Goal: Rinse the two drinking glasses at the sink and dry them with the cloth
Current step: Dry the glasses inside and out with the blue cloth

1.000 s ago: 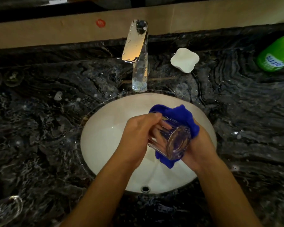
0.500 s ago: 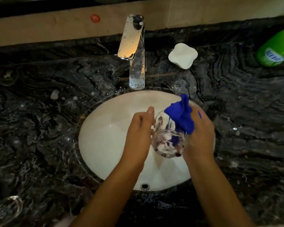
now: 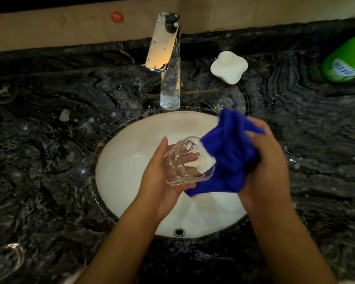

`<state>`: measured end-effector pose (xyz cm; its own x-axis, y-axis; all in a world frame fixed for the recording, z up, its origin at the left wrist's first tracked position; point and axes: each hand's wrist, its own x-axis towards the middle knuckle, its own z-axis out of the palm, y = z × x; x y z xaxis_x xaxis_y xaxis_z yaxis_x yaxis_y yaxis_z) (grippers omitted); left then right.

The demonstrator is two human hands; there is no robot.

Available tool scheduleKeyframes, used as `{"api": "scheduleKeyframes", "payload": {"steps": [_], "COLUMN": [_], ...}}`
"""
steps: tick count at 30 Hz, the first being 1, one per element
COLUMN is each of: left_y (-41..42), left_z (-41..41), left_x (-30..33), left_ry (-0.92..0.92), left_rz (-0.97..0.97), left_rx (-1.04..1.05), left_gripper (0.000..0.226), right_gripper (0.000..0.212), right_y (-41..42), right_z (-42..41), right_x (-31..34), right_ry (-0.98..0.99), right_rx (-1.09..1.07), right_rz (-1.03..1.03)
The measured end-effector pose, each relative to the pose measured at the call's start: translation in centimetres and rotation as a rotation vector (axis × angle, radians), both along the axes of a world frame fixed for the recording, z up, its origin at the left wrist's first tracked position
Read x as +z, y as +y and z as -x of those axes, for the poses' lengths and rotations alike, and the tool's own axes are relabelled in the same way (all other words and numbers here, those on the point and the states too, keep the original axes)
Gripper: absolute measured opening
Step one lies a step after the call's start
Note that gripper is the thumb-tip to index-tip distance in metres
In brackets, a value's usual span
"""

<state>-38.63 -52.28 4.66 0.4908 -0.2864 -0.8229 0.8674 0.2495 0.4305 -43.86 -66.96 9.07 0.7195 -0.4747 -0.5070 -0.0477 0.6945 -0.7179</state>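
Over the white oval sink (image 3: 127, 160), my left hand (image 3: 160, 181) holds a clear ribbed drinking glass (image 3: 184, 162) tilted on its side, fingers curled under it. My right hand (image 3: 268, 167) grips a bunched blue cloth (image 3: 230, 160) pressed against the glass's right side. A second clear glass (image 3: 4, 261) lies at the lower left corner of the dark counter, partly cut off by the frame edge.
A chrome faucet (image 3: 166, 58) stands behind the basin, with no water visibly running. A white soap dish (image 3: 229, 67) sits to its right, and a green bottle (image 3: 344, 60) lies at the far right. The dark marble counter (image 3: 49, 150) is wet.
The glass has turned from upright-facing to lying on its side in my left hand. The cloth has shifted from the glass's top to its right side.
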Motion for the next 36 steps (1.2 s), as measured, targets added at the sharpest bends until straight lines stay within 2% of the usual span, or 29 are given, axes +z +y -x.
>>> {"api": "scheduleKeyframes", "payload": {"steps": [2, 4, 7, 10, 12, 16, 19, 21, 23, 25, 27, 29, 30, 32, 34, 36], "left_y": [0.0, 0.0, -0.4, -1.0, -0.9, -0.1, 0.4, 0.4, 0.4, 0.5, 0.9, 1.5, 1.7, 1.9, 1.8, 1.7], "left_z": [-0.2, -0.2, -0.1, -0.2, -0.4, -1.0, -1.1, -0.9, -0.8, -0.9, -1.3, -1.5, -1.6, -1.7, -1.6, -1.8], "left_x": [-0.1, -0.1, -0.1, 0.5, 0.6, 0.3, 0.0, 0.1, 0.4, 0.7, 0.6, 0.4, 0.3, 0.0, -0.2, -0.3], "left_ry": [0.014, -0.005, -0.062, -0.091, -0.132, -0.226, -0.289, -0.296, -0.248, -0.171, -0.158, -0.208, -0.249, -0.358, -0.46, -0.519], "left_rz": [0.005, 0.017, 0.03, 0.037, 0.013, -0.105, -0.159, -0.155, -0.112, -0.059, -0.067, -0.099, -0.101, -0.099, -0.096, -0.115], "left_rx": [0.011, 0.009, 0.006, 0.011, 0.013, -0.102, -0.214, -0.239, -0.227, -0.174, -0.124, -0.113, -0.131, -0.225, -0.309, -0.335], "left_gripper": [0.046, 0.041, 0.037, 0.035, 0.03, 0.024, 0.023, 0.026, 0.031, 0.035, 0.034, 0.028, 0.025, 0.025, 0.023, 0.024], "right_gripper": [0.014, 0.016, 0.022, 0.017, 0.029, 0.054, 0.047, 0.041, 0.037, 0.041, 0.048, 0.051, 0.052, 0.05, 0.049, 0.049], "right_y": [-1.1, -1.4, -0.3, 1.1, 1.3, -0.6, -2.3, -2.6, -2.2, -1.6, -1.2, -1.4, -1.6, -1.8, -1.2, -0.4], "right_z": [-0.3, -0.3, -0.3, 0.5, 0.9, 1.6, 0.9, 0.0, -0.4, -0.2, 0.5, 1.3, 1.6, 1.9, 1.7, 1.4], "right_x": [0.7, 1.1, 0.8, -1.0, -1.9, -1.6, -0.7, -0.2, -0.2, -0.5, -0.7, -1.0, -1.2, -1.7, -1.6, -1.6], "right_ry": [-0.055, -0.006, 0.121, 0.112, 0.17, 0.271, 0.209, 0.083, -0.054, -0.094, -0.076, -0.024, -0.01, 0.001, 0.026, 0.032], "right_rx": [-0.033, 0.043, 0.219, 0.434, 0.603, 1.063, 1.365, 1.334, 1.086, 0.892, 0.957, 1.13, 1.208, 1.329, 1.341, 1.339], "right_rz": [-0.04, 0.114, 0.61, 1.173, 1.294, 1.347, 1.479, 1.533, 1.547, 1.432, 1.234, 0.968, 0.91, 0.925, 0.933, 1.045]}}
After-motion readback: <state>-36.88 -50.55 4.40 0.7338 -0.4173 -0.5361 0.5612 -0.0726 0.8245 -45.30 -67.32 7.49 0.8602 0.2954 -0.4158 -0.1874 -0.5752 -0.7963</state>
